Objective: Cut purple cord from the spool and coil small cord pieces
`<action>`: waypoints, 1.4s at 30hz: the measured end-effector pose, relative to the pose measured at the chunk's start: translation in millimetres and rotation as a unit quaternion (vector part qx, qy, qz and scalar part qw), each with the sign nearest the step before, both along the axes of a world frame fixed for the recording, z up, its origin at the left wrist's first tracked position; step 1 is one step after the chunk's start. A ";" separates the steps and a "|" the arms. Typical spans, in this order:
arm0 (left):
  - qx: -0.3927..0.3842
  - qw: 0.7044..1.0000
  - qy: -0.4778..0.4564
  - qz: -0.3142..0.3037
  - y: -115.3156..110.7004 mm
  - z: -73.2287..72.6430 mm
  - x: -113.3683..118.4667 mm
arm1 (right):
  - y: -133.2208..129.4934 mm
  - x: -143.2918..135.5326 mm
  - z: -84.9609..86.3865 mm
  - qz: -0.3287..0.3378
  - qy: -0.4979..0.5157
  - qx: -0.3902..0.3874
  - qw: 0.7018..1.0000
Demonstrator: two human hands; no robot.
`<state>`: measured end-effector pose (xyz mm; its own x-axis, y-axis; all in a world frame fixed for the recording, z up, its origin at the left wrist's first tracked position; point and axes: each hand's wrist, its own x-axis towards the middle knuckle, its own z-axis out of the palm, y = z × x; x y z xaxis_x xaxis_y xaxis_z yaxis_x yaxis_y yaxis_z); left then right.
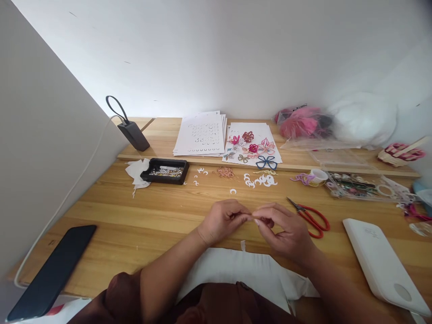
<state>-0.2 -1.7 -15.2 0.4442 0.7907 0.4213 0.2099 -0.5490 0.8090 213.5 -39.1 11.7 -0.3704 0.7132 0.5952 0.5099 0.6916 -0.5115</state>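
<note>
Left hand and right hand in a pinch on a thin piece; wooden table beneath; white wall behind

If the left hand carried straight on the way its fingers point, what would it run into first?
Most likely the right hand: its fingertips lie just ahead of the left hand, though depth there is unclear.
</note>
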 end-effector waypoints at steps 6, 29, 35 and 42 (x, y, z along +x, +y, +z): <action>0.015 0.992 0.009 0.129 11.3 8.4 -11.3 | 11.8 7.4 -9.0 -0.103 -0.054 0.018 0.993; -0.183 0.953 -0.199 0.138 10.0 13.9 -8.7 | 26.2 33.5 -4.2 -0.332 0.020 0.006 0.943; -0.325 0.934 -0.106 -0.106 -5.8 11.0 3.8 | 14.0 15.0 0.7 -0.196 0.017 0.052 0.979; -0.493 0.815 -0.291 -0.090 4.6 4.5 -0.3 | 1.1 -0.3 2.5 0.007 -0.054 -0.081 0.995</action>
